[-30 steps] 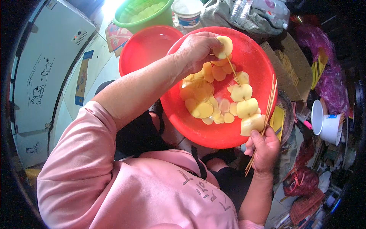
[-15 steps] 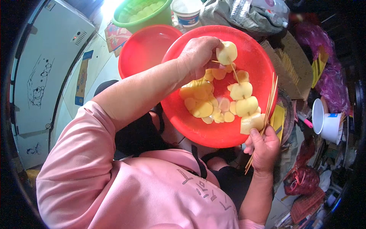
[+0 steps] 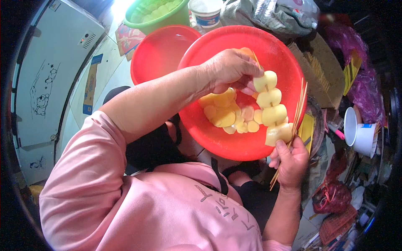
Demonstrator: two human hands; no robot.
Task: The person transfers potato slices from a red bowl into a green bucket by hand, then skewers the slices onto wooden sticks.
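A bamboo skewer [image 3: 266,88] carries several pale yellow potato slices [image 3: 274,114], spaced in a row above the red basin [image 3: 192,134]. My left hand [image 3: 234,70] is closed on the uppermost slice, and the skewer's tip pokes out past it. At the lower end, my right hand [image 3: 290,162] grips the skewer near the bottom slice [image 3: 278,134]. A bundle of bare bamboo skewers [image 3: 299,109] is held in that same hand, running beside the basin's right rim. Loose potato slices [image 3: 224,118] lie inside the basin, partly hidden by my left hand.
Behind, a second red basin [image 3: 146,52] stands beside a green tub [image 3: 161,26] of pale pieces and a white bucket [image 3: 206,12]. A white freezer [image 3: 54,83] is at left. Cardboard [image 3: 320,77], white containers [image 3: 363,140] and a red net bag [image 3: 332,196] crowd the right.
My left hand has slid the top slice down the skewer toward my right hand, bringing it close to the others. The slices now sit nearer together. My right hand has barely moved.
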